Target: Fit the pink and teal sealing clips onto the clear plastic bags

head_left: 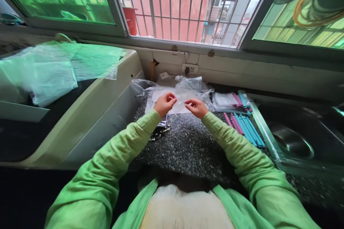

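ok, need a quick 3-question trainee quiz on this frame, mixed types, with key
1. True or false: the left hand and the right hand are both raised over the dark speckled stone countertop.
2. Which lies nearest the right hand? A) the metal sink basin B) the row of pink and blue plastic strips C) the white wall socket
3. Fill in: both hands pinch at a ____ plastic bag.

Key
1. True.
2. B; the strips lie on the counter just right of that hand.
3. Clear. Its contents cannot be made out.
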`<action>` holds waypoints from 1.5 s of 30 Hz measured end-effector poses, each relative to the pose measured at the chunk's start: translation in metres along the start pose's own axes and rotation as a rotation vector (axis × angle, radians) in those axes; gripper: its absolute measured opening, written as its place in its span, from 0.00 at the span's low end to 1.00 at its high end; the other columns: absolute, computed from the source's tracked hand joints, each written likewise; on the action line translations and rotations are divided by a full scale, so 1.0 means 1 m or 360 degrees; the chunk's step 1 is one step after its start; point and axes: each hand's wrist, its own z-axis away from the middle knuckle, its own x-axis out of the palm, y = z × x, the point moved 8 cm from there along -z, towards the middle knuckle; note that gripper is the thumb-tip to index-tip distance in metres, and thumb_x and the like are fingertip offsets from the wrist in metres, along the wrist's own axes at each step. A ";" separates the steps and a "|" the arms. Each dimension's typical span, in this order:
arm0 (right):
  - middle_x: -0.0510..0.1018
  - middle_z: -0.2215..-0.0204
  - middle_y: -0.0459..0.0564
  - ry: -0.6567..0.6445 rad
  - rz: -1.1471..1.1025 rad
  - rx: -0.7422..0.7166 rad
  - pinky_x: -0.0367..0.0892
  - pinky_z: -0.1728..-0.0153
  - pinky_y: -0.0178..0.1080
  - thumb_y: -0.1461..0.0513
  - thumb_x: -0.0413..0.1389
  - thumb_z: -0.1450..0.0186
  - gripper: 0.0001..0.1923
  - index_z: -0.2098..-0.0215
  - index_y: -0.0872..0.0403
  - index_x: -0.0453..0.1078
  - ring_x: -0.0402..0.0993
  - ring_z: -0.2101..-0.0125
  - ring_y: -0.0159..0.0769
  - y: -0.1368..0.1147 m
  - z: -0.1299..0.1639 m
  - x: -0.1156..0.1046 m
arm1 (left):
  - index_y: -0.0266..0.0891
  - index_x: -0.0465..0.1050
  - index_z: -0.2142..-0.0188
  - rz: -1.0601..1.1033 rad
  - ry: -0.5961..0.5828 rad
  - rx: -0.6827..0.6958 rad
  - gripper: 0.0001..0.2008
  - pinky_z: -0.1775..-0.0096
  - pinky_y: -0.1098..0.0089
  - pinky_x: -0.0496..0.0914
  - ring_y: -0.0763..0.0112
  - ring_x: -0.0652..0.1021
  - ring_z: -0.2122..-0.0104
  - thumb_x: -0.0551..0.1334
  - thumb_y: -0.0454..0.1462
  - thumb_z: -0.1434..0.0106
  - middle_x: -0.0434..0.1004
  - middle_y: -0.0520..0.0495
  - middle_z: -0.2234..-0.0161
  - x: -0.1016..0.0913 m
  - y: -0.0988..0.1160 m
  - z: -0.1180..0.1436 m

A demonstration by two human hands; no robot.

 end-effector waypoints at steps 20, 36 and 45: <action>0.73 0.79 0.47 0.0201 -0.0084 0.0168 0.62 0.76 0.32 0.60 0.53 0.46 0.08 0.75 0.56 0.69 0.64 0.80 0.27 0.044 0.080 -0.041 | 0.37 0.64 0.67 -0.0146 -0.0138 0.0249 0.11 0.74 0.76 0.63 0.79 0.68 0.80 0.59 0.40 0.48 0.67 0.55 0.79 0.076 -0.070 0.026; 0.73 0.78 0.46 0.0265 0.0115 -0.0119 0.60 0.80 0.31 0.63 0.52 0.44 0.05 0.73 0.55 0.69 0.62 0.82 0.26 0.026 0.088 -0.040 | 0.37 0.73 0.69 -0.0792 0.0165 0.1023 0.09 0.74 0.77 0.65 0.79 0.71 0.79 0.55 0.37 0.42 0.75 0.48 0.73 0.066 -0.026 0.052; 0.71 0.79 0.46 0.0320 0.0169 -0.0181 0.60 0.80 0.31 0.63 0.51 0.43 0.05 0.73 0.55 0.68 0.62 0.81 0.26 0.019 0.090 -0.042 | 0.37 0.72 0.71 -0.1018 0.0311 0.1150 0.07 0.72 0.76 0.66 0.76 0.73 0.77 0.56 0.35 0.45 0.77 0.49 0.75 0.068 -0.021 0.058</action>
